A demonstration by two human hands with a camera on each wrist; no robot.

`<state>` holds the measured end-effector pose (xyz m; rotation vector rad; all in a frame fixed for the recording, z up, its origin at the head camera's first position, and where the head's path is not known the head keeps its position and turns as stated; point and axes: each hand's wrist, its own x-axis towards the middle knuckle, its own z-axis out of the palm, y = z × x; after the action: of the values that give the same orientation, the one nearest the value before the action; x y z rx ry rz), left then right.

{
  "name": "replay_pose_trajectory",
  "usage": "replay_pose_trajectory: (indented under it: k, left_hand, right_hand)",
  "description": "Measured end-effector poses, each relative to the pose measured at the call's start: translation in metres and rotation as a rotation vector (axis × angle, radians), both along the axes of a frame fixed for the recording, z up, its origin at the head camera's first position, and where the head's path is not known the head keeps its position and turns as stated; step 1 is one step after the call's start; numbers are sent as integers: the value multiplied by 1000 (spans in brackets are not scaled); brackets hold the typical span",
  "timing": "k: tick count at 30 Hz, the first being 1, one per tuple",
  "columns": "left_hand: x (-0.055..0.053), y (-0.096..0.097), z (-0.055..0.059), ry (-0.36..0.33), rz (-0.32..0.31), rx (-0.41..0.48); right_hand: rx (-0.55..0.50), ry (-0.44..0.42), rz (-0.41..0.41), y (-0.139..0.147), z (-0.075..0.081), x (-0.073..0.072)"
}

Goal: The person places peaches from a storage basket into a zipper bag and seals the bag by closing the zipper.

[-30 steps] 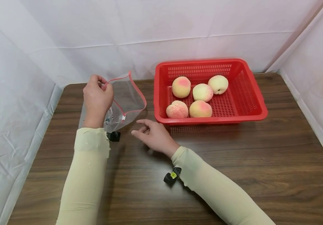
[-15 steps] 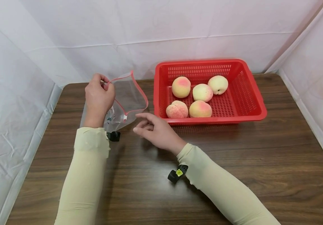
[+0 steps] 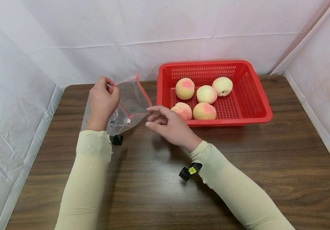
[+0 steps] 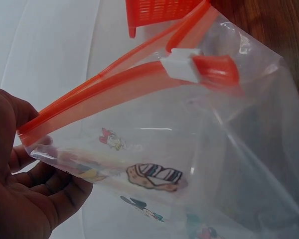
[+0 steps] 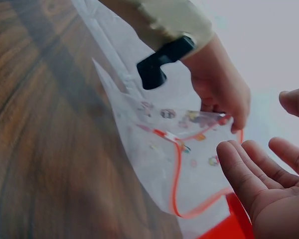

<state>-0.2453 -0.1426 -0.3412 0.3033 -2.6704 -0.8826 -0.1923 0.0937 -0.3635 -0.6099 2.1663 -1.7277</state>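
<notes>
A clear zip bag [image 3: 131, 94] with a red rim and a white slider [image 4: 182, 64] stands with its mouth spread apart. My left hand [image 3: 104, 100] pinches the rim at its far left corner between thumb and fingers. Small cartoon prints [image 4: 154, 177] show on the bag's side. My right hand [image 3: 175, 127] hangs between the bag and the red basket's near left corner, fingers loosely extended and holding nothing. In the right wrist view its fingers [image 5: 244, 174] look relaxed; whether the fingertips touch the bag's rim I cannot tell. Several peaches [image 3: 206, 95] lie in the red basket [image 3: 257, 119].
The basket stands at the back of the brown wooden table [image 3: 239, 179], to the right of the bag. White cloth walls [image 3: 165, 25] enclose the table at the back and both sides. A black camera [image 3: 185, 173] is strapped to the right wrist.
My right hand has moved to the right and away from me, from the bag's near side to the basket's corner. My left hand and the bag have shifted slightly right.
</notes>
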Motion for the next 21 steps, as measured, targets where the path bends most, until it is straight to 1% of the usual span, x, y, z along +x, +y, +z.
replay_pose_trajectory:
  k: [5, 12, 16, 21]
  left_hand:
    - [-1, 2, 0, -10, -7, 10]
    - [-2, 4, 0, 12, -22, 23]
    - [-2, 5, 0, 3, -30, 11]
    - [-1, 5, -1, 2, -43, 1]
  right_hand:
    - [-13, 42, -34, 12, 5, -7]
    - [-3, 64, -85, 28, 10, -15]
    - [10, 64, -117, 34, 10, -20]
    - [27, 74, -135, 40, 9, -26]
